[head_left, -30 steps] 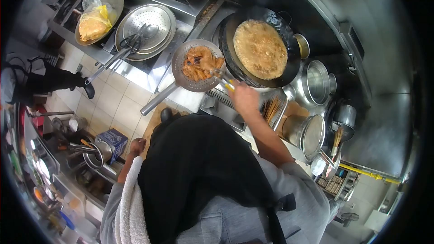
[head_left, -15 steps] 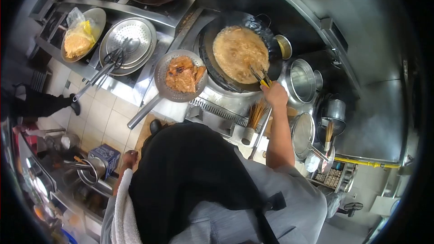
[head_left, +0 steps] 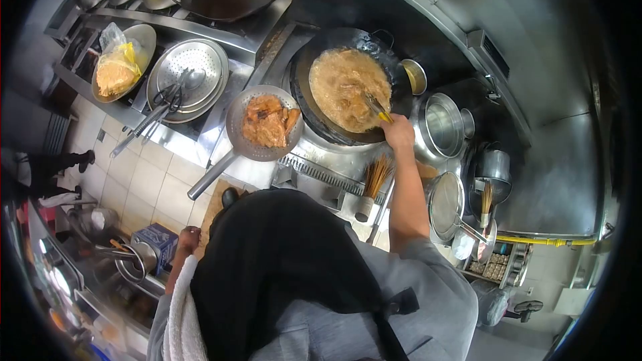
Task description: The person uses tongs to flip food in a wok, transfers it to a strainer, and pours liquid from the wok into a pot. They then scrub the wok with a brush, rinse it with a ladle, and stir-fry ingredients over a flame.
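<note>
My right hand [head_left: 399, 131] is closed around yellow-and-black-handled tongs [head_left: 382, 113]. The tong tips reach into bubbling, light-brown oil [head_left: 341, 70] inside a large black wok [head_left: 301, 103], right at a browned piece of food [head_left: 358, 97] at the surface. Left of the wok, a perforated strainer [head_left: 234, 135] with a long handle holds browned fried pieces [head_left: 269, 120]. My left hand [head_left: 189, 237] hangs low beside my body, its fingers curled in with nothing seen in them.
Stacked perforated pans [head_left: 175, 60] with utensils and a bowl with a yellow bag [head_left: 117, 70] sit on the left. Right of the wok are a steel pot [head_left: 445, 124], a mesh strainer [head_left: 445, 207] and a bamboo brush [head_left: 374, 180]. Another person's legs [head_left: 57, 164] show at far left.
The tongs have shifted within the oil, and their tips now look closer together at the browned piece. My view has moved slightly. The other person's legs have changed position.
</note>
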A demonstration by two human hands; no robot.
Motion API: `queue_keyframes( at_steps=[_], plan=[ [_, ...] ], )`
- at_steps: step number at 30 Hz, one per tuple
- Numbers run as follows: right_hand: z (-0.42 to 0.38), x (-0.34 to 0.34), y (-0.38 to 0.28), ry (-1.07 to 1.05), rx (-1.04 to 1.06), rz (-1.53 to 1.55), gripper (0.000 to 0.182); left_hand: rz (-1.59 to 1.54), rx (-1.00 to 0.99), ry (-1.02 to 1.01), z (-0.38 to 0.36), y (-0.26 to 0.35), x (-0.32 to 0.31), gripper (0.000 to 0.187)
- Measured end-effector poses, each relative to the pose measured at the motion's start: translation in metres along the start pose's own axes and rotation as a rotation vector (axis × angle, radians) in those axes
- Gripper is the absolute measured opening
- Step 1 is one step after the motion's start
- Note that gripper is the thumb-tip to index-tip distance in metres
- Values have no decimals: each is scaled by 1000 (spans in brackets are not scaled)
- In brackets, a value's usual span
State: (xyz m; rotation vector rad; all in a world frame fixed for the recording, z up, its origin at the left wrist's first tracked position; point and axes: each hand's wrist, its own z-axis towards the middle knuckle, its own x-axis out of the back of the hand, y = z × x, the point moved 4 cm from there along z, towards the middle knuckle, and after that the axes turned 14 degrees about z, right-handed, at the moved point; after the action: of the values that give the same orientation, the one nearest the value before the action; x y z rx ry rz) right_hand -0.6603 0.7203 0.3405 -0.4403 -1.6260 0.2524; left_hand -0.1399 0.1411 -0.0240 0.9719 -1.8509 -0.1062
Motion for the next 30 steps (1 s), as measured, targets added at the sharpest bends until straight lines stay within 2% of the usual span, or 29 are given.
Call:
queue_keyframes(
  at_steps=[1,3,4,6,8,9,10,12,16,18,19,22,24,30],
  plan=[
    [-9,4,2,-4,-3,-1,43,1,2,-5,3,-18,-10,22],
    [-16,15,0,68,31,63,45,325,-206,-13,16,-36,-27,23],
    [-16,17,-2,66,33,63,45,324,-203,-12,15,-35,-27,23],
    [-22,20,-1,92,32,40,42,16,-90,-108,8,-38,-31,24],
    [-23,24,5,128,46,41,43,-12,249,-112,-14,13,2,26],
    [-23,28,7,164,60,42,43,-34,417,-105,-32,61,33,27],
    [-22,30,11,160,88,38,46,-34,423,-109,-34,57,32,27],
    [-35,46,-3,175,77,63,46,-56,297,-137,-28,52,31,25],
    [-40,59,-14,205,45,55,48,38,186,-136,-12,12,7,23],
    [-45,67,-29,190,25,41,49,92,-98,-48,-2,-6,-9,22],
    [-50,69,-36,195,45,53,48,90,-91,-47,1,-10,-16,22],
    [-68,70,-61,184,119,118,46,-20,-9,-34,-3,-14,-10,21],
    [-82,72,-84,163,199,180,42,-412,464,-126,-15,6,-2,20],
    [-104,24,-125,18,298,282,45,-297,432,-135,-25,18,7,19]
  ],
)
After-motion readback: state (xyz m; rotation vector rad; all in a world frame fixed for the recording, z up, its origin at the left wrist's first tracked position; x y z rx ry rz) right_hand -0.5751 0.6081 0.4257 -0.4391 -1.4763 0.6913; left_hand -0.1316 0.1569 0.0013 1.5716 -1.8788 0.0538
